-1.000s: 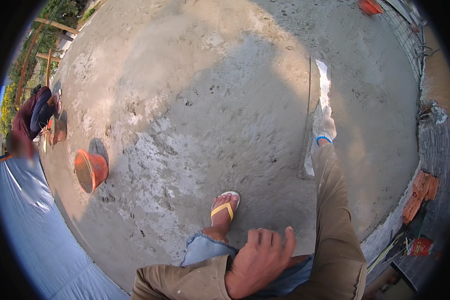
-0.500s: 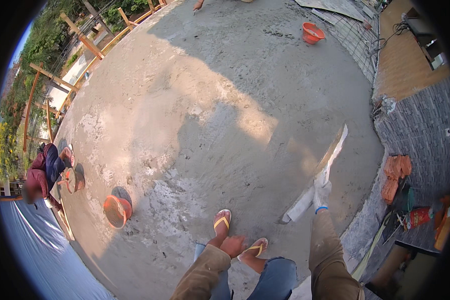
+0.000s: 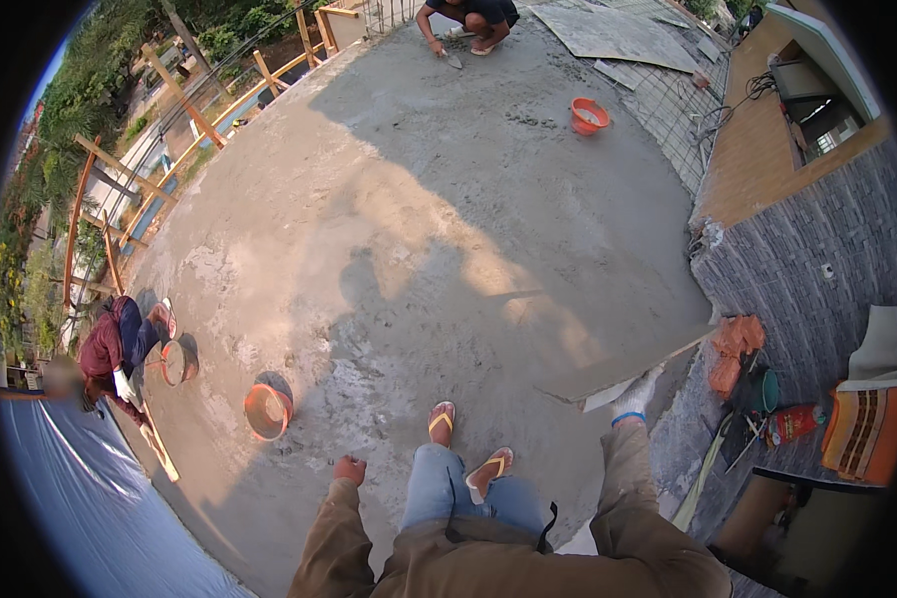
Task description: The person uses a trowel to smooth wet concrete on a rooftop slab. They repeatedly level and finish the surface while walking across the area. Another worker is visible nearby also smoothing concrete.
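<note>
My right hand (image 3: pixel 636 397), in a white glove with a blue cuff, grips a long flat screed board (image 3: pixel 633 369). The board lies crosswise, low over the wet grey concrete (image 3: pixel 448 339); whether its whole edge touches cannot be made out. My left hand (image 3: pixel 349 469) is bare and curled into a fist, away from the board, above the concrete left of my feet. Nothing shows in that fist. My sandalled feet (image 3: pixel 442 424) stand on the concrete between both hands.
Orange buckets stand at left (image 3: pixel 268 412) and far right (image 3: pixel 589 117). One co-worker (image 3: pixel 120 344) crouches at the left edge by another bucket (image 3: pixel 178 362); a second (image 3: pixel 468 20) squats at the back with a trowel (image 3: pixel 453 61). A tiled wall (image 3: pixel 807 259) bounds the right.
The screed board has swung from a steep slant to nearly crosswise, with my right hand still on it. My left hand has moved left, away from my feet. The view has tilted up.
</note>
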`<state>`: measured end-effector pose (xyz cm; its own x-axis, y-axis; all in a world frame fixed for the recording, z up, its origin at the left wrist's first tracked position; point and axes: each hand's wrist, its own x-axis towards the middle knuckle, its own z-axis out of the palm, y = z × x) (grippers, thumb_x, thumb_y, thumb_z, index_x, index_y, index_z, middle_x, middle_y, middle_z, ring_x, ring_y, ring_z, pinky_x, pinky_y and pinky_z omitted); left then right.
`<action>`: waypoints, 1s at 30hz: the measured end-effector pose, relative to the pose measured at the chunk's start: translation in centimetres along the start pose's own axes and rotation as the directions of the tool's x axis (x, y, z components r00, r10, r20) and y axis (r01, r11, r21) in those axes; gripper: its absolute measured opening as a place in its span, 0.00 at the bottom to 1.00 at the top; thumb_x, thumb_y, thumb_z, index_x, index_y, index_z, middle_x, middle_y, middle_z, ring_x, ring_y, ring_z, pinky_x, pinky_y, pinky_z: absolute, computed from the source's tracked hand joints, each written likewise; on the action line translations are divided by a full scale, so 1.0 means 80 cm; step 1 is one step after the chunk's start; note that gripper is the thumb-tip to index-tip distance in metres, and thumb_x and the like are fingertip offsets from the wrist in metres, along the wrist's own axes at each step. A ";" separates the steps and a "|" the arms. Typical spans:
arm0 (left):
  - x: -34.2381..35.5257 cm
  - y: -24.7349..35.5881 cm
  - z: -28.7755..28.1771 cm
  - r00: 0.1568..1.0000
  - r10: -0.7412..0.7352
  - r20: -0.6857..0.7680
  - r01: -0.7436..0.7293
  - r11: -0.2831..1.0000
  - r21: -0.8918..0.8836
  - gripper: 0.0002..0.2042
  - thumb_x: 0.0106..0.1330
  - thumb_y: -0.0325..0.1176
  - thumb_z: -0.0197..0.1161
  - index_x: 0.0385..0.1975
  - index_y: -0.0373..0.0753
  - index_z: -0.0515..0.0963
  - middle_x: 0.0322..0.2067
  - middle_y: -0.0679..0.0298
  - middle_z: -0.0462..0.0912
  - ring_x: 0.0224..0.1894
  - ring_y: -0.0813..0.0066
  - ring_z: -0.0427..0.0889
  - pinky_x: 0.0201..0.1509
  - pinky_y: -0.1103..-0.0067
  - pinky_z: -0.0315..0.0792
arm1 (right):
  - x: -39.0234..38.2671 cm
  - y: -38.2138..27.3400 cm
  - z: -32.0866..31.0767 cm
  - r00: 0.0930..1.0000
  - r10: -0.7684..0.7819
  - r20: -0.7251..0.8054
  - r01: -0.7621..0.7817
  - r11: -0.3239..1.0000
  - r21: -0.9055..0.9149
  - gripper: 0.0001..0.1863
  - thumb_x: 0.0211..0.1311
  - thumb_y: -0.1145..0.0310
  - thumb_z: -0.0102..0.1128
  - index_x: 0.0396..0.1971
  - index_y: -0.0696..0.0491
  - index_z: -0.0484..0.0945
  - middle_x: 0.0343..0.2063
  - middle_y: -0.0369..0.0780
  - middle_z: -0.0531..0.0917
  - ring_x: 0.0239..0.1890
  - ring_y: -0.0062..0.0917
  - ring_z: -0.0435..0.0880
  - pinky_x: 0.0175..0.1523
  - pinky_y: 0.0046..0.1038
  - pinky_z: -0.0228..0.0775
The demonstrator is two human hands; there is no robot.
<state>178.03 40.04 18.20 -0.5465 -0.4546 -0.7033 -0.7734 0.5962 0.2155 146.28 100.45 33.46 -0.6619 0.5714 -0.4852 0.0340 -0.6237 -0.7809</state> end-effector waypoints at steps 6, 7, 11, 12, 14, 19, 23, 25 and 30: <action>0.062 -0.050 -0.009 1.000 0.006 -0.004 -0.007 0.977 -0.212 0.20 0.62 0.47 0.70 0.40 0.33 0.87 0.36 0.45 0.89 0.44 0.47 0.89 0.50 0.61 0.81 | -0.047 -0.017 -0.133 0.978 0.190 0.081 -0.204 0.947 0.247 0.37 0.72 0.34 0.52 0.68 0.46 0.73 0.64 0.41 0.79 0.63 0.41 0.77 0.67 0.48 0.72; 0.070 -0.051 -0.009 0.999 0.030 -0.022 -0.034 0.970 -0.239 0.20 0.63 0.46 0.70 0.39 0.32 0.87 0.35 0.47 0.90 0.41 0.50 0.90 0.47 0.62 0.82 | -0.054 -0.021 -0.159 0.980 0.178 0.088 -0.196 0.941 0.277 0.35 0.72 0.35 0.52 0.67 0.46 0.74 0.63 0.41 0.80 0.62 0.42 0.79 0.66 0.48 0.73; 0.050 0.037 -0.029 0.985 0.001 0.172 0.053 0.948 -0.313 0.17 0.68 0.42 0.68 0.39 0.30 0.85 0.29 0.55 0.89 0.28 0.66 0.89 0.31 0.70 0.80 | -0.095 -0.041 -0.245 0.941 0.247 -0.231 -0.150 0.917 0.369 0.27 0.73 0.41 0.51 0.58 0.45 0.80 0.55 0.37 0.86 0.54 0.36 0.86 0.59 0.46 0.81; 0.050 0.055 -0.033 0.982 0.028 0.188 0.029 0.956 -0.293 0.16 0.70 0.41 0.67 0.40 0.30 0.85 0.28 0.57 0.88 0.27 0.69 0.88 0.26 0.72 0.77 | -0.093 -0.041 -0.270 0.901 0.276 -0.334 -0.130 0.908 0.398 0.27 0.73 0.41 0.51 0.58 0.45 0.80 0.56 0.37 0.86 0.55 0.35 0.86 0.59 0.45 0.81; 0.058 0.095 -0.035 0.973 0.075 0.220 -0.011 0.961 -0.277 0.15 0.72 0.40 0.66 0.40 0.31 0.84 0.28 0.59 0.87 0.25 0.72 0.87 0.21 0.74 0.75 | -0.077 -0.034 -0.345 0.860 0.270 -0.433 -0.044 0.885 0.464 0.24 0.74 0.44 0.49 0.56 0.43 0.80 0.55 0.37 0.87 0.52 0.33 0.88 0.57 0.44 0.82; 0.109 0.191 -0.077 0.971 0.152 0.186 -0.095 0.954 -0.283 0.15 0.72 0.40 0.65 0.43 0.33 0.83 0.30 0.60 0.87 0.26 0.71 0.88 0.20 0.75 0.74 | -0.077 0.049 -0.428 0.709 0.327 -0.625 -0.083 0.919 0.386 0.19 0.73 0.44 0.49 0.48 0.39 0.82 0.44 0.31 0.89 0.41 0.26 0.89 0.45 0.35 0.84; 0.126 0.310 -0.098 0.984 0.150 0.099 -0.094 0.899 -0.428 0.15 0.70 0.37 0.69 0.41 0.27 0.83 0.29 0.57 0.87 0.27 0.73 0.86 0.27 0.76 0.81 | -0.043 0.080 -0.476 0.681 0.247 -0.690 0.001 0.941 0.338 0.19 0.74 0.45 0.47 0.50 0.39 0.81 0.48 0.30 0.87 0.45 0.26 0.88 0.46 0.34 0.83; 0.133 0.365 -0.108 0.973 0.169 0.157 -0.081 0.888 -0.453 0.16 0.70 0.37 0.69 0.43 0.27 0.82 0.30 0.57 0.87 0.27 0.73 0.86 0.28 0.75 0.82 | -0.024 0.081 -0.484 0.694 0.254 -0.673 0.033 0.924 0.382 0.20 0.74 0.45 0.46 0.52 0.39 0.80 0.52 0.31 0.86 0.50 0.26 0.86 0.49 0.35 0.82; 0.145 0.453 -0.154 0.968 0.243 0.055 -0.210 0.914 -0.347 0.15 0.72 0.40 0.67 0.46 0.33 0.80 0.29 0.62 0.85 0.23 0.76 0.83 0.20 0.78 0.72 | 0.042 0.054 -0.359 0.604 0.369 -0.706 -0.034 0.897 0.440 0.21 0.74 0.45 0.46 0.55 0.40 0.79 0.55 0.31 0.85 0.54 0.27 0.85 0.52 0.36 0.81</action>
<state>139.70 48.17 26.20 -0.6996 -0.2586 -0.6661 -0.7038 0.4107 0.5797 165.71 114.96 17.16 0.1417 0.4915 -0.8592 -0.2769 -0.8137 -0.5111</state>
